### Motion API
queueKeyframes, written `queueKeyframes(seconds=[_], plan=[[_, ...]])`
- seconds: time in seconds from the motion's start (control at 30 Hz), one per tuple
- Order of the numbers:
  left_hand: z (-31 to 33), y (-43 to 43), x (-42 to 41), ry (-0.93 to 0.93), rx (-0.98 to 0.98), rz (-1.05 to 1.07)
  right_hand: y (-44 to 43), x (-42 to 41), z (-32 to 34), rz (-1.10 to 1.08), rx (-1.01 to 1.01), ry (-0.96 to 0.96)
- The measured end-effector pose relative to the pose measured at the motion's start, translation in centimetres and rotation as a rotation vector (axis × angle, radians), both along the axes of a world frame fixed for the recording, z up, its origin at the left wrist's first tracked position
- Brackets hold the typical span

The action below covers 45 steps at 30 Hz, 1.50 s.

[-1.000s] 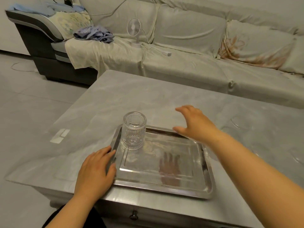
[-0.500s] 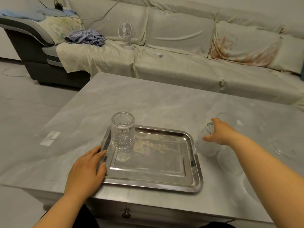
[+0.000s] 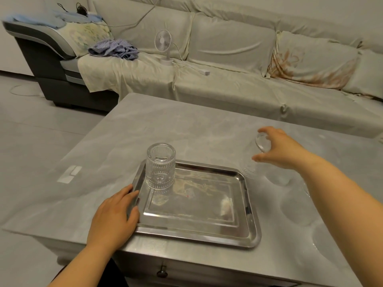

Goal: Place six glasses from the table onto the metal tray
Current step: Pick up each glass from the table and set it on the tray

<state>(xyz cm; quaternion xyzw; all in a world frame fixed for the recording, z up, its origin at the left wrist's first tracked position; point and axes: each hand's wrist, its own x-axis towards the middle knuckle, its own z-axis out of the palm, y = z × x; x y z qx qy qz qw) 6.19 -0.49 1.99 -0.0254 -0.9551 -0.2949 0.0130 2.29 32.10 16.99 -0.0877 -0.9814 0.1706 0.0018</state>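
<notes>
Nearest you, a dark drawer knob (image 3: 161, 273) sits on the front of the counter (image 3: 128, 129), at about 6 o'clock. Just above it your left hand (image 3: 116, 214) lies flat and open, palm down, its fingers resting on the left rim of the metal tray (image 3: 251, 228). The tray lies on the counter close to its near edge.

One ribbed glass (image 3: 160, 168) stands in the tray's far left corner, at about 11 o'clock from the tray's middle; the rest of the tray floor is bare and shiny.

At 2 o'clock from the tray, your right hand (image 3: 279, 149) is curled around a second glass (image 3: 260, 151), thumb below and fingers over the top, gripping it tilted just beyond the tray's far right corner. The glass is blurred, so you cannot tell whether its lower edge touches the counter.

To the right, under your right forearm, faint outlines of more clear glasses (image 3: 294, 206) show on the counter; they are too hard to count.

At 12 o'clock, beyond the counter, a covered sofa (image 3: 228, 85) carries a small white fan (image 3: 164, 47) and a crumpled striped cloth (image 3: 114, 49).
</notes>
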Motion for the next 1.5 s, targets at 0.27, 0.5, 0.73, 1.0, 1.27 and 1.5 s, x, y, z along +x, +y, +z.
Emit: queueKeyframes(seconds=[0.27, 0.5, 0.73, 1.0, 1.27, 1.5], plan=[[-0.3, -0.1, -0.1, 0.002, 0.0, -0.011, -8.4, -1.8, -2.9, 0.275, -0.071, -0.091], [-0.5, -0.3, -0.3, 0.021, 0.011, -0.012, -10.0, -2.9, -4.6, 0.283, -0.026, -0.115], [-0.7, -0.3, -0.4, 0.035, 0.006, -0.003, -10.1, -2.9, -5.4, 0.308, -0.05, -0.149], [-0.5, -0.2, -0.3, 0.025, -0.003, -0.012, -10.0, -2.3, -6.0, 0.318, -0.092, -0.131], [-0.1, 0.3, 0.9, 0.094, 0.002, -0.046, -3.0, 2.1, -3.8, 0.115, 0.009, -0.081], [0.2, 4.0, 2.9, 0.144, -0.098, -0.163, 6.0, 6.3, -3.4, -0.215, 0.17, -0.232]])
